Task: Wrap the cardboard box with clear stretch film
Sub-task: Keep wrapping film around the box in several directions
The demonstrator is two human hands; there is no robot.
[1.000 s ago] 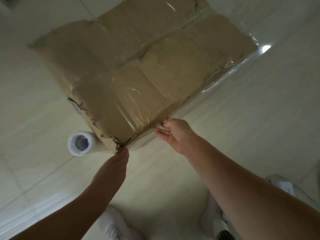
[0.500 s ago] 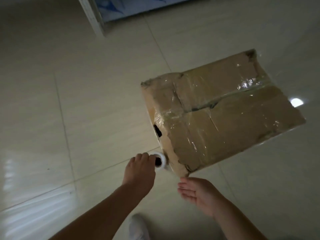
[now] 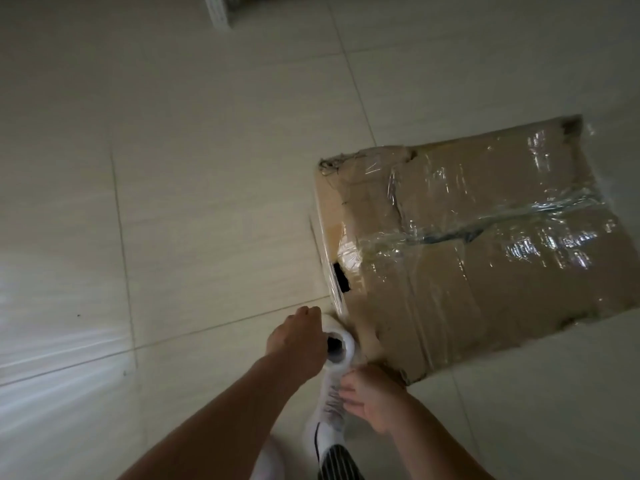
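A worn cardboard box (image 3: 485,282) lies on the tiled floor at the right, its top and near side covered in shiny clear stretch film. A torn hand hole shows on its left side. The white film roll (image 3: 341,348) stands upright at the box's near left corner, a sheet of film running from it up along the left side. My left hand (image 3: 298,341) is shut around the roll from the left. My right hand (image 3: 372,396) hovers just below the roll by the box's near corner, fingers apart and holding nothing.
Pale floor tiles (image 3: 173,202) spread to the left and far side. A white furniture leg or frame (image 3: 218,10) stands at the top. My foot in a white shoe (image 3: 329,420) is right under my hands.
The view has drawn back from the box. My left hand went from the box corner to gripping the roll, and my right hand let go of the box edge and dropped near the roll.
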